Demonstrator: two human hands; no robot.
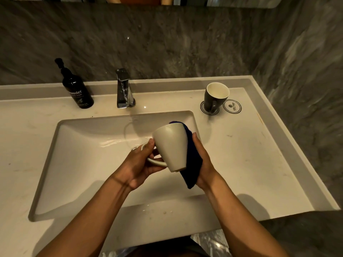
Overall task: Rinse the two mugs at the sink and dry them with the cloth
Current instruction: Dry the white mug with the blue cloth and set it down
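1. Setting: a pale, glossy stone desk (259, 164) with a sunken rectangular sink (83, 164), backed by a grey veined marble wall (167, 43).
2. Near, over the sink's right edge: the left hand (141, 164) has its grip closed on the loop handle of a cream mug (170, 147), a smooth tapered ceramic tilted with its mouth away.
3. The right hand (202, 164) presses a dark blue, soft cloth (193, 164) against the mug's side, grip clamped on it.
4. Step, as judged: drying the first mug; next calls for turning it and wiping inside.
5. Far right corner: a dark mug (215, 99), pale inside, upright on a round printed coaster (203, 110); a second coaster (232, 107) beside it.
6. Far edge: chrome tap (123, 89); black pump bottle (78, 89).
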